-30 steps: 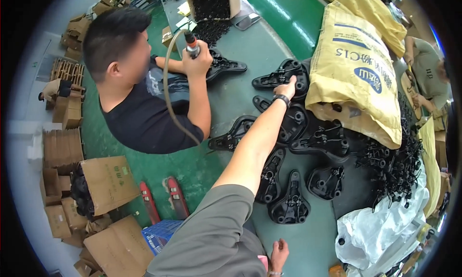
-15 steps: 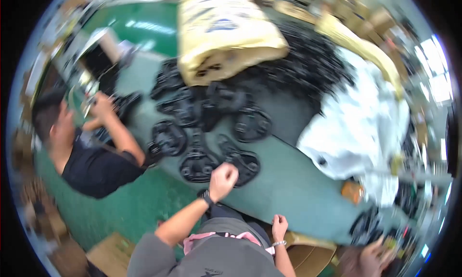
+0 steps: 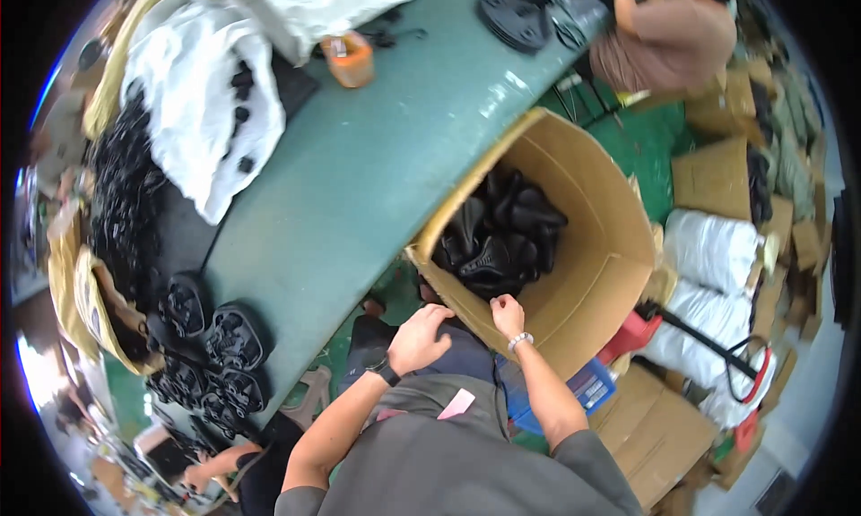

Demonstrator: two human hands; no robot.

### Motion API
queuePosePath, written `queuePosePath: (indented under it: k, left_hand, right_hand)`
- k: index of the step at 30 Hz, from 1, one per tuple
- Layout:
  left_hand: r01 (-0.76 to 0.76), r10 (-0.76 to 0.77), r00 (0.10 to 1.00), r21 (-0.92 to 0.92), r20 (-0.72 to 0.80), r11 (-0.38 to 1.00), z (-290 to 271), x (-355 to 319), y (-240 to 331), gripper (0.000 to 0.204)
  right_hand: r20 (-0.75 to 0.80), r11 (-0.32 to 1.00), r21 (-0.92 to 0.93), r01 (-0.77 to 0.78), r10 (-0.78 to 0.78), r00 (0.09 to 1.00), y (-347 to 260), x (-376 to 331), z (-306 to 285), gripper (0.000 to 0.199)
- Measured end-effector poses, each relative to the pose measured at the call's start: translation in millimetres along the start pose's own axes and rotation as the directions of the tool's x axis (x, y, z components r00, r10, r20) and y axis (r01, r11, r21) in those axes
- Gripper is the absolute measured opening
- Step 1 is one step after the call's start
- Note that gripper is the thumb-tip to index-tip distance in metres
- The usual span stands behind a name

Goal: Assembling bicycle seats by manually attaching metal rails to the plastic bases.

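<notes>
My left hand (image 3: 420, 341) is over my lap with its fingers stretched out and nothing in them. At the near rim of a big open cardboard box (image 3: 587, 207) is my right hand (image 3: 508, 315), its fingers curled together; whether anything is in them is hidden. Black bicycle saddles (image 3: 502, 234) lie heaped inside the box. More black saddles (image 3: 238, 337), undersides up, rest at the left on the green table (image 3: 359, 184).
A white sack (image 3: 202, 95), a pile of black parts (image 3: 126, 193) and an orange container (image 3: 348, 60) occupy the table. One person (image 3: 668, 41) sits at the far right; another person's arm (image 3: 220, 462) shows lower left. White bundles (image 3: 713, 251) and a blue crate (image 3: 583, 390) stand right.
My view has swung right, from the saddles on the table to the box. My left hand has come away from the saddles and opened; my right hand has moved to the box.
</notes>
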State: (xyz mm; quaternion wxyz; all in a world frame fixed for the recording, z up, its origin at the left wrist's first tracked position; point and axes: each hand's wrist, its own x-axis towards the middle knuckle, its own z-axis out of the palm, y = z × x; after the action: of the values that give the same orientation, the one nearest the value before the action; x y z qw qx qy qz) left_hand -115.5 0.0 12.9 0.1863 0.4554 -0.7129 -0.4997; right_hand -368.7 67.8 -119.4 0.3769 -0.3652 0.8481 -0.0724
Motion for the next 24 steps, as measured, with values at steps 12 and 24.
queuePosePath:
  k: [12,24]
  left_hand:
    - [0.226,-0.551,0.794,0.716,0.258,0.661,218.1,249.3,-190.3,0.066]
    - [-0.286,-0.538,0.723,0.896,0.434,0.340,214.4,239.2,-396.6,0.031]
  right_hand:
    - [0.314,0.554,0.599,-0.578,0.502,0.806,248.2,190.5,192.0,0.060]
    - [0.667,-0.320,0.735,-0.598,0.499,0.553,243.7,279.2,316.8,0.071]
